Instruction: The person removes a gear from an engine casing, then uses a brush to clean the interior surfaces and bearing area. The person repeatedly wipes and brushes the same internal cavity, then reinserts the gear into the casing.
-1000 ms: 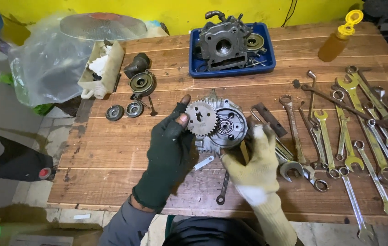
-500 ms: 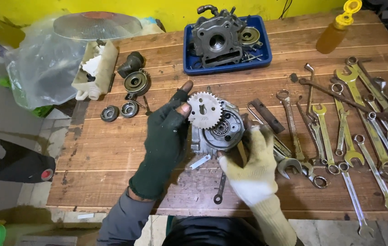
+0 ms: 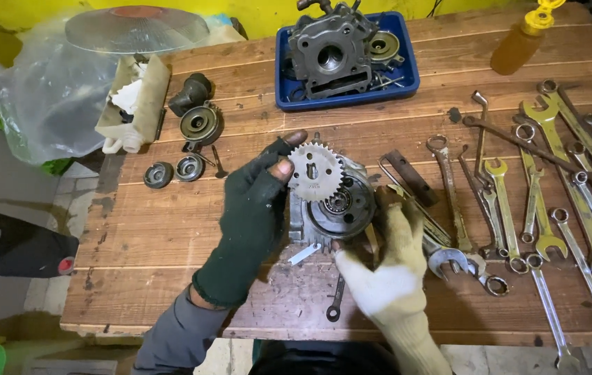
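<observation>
While both hands meet over the middle of the wooden table [image 3: 171, 222], the scene reads as follows.

Left hand: the left hand [image 3: 254, 208], in a dark fingerless glove, pinches the toothed sprocket [image 3: 315, 171] at its left edge between thumb and fingertips.
Right hand: the right hand [image 3: 387, 260], in a pale yellow glove, grips the right and lower side of the grey engine housing [image 3: 341, 205], its fingers curled around the rim.
Sprocket: it stands upright against the upper left of the housing, overlapping its round opening.
Housing: it sits tilted between the two hands, near the table's middle.
Behind: a blue tray [image 3: 407, 87] holds a grey cylinder head [image 3: 330, 48].
Right side: a spread of spanners [image 3: 539, 201] lies well apart from the hands, with an amber squeeze bottle [image 3: 521, 42] at the far corner.
Left side: small round bearings [image 3: 174, 170] lie near a clear plastic bag [image 3: 53, 97].
</observation>
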